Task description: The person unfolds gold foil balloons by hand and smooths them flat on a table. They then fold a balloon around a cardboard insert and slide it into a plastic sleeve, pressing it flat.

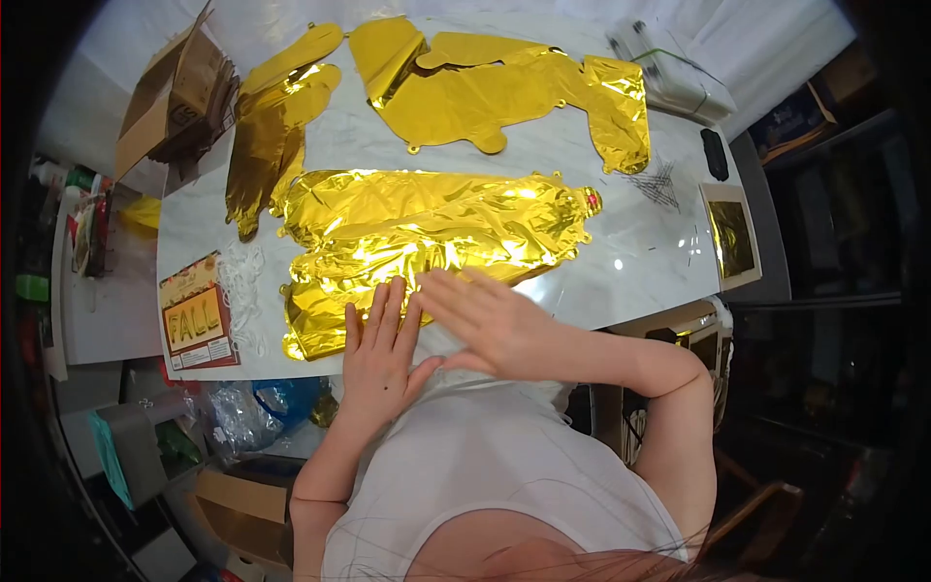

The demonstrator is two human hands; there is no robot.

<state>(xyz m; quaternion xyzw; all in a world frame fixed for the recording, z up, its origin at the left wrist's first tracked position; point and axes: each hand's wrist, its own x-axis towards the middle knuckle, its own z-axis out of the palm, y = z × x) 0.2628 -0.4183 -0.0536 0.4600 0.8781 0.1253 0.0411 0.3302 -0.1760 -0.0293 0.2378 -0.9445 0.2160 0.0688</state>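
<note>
A crinkled gold foil balloon lies flat across the middle of the table, small tabs along its edges. My left hand rests palm down with fingers stretched over the foil's near edge. Beside it, my right hand is flat too, its fingertips on the foil close to the left fingers. Neither hand grips anything. Farther back lie more flat gold foil balloons: one at the left, a wide one at the back and a folded end at the right.
A FALL balloon package and white string lie at the table's left. An open cardboard box stands back left. Clear plastic sleeves, a black object, thin dark sticks and a gold-fronted card are on the right.
</note>
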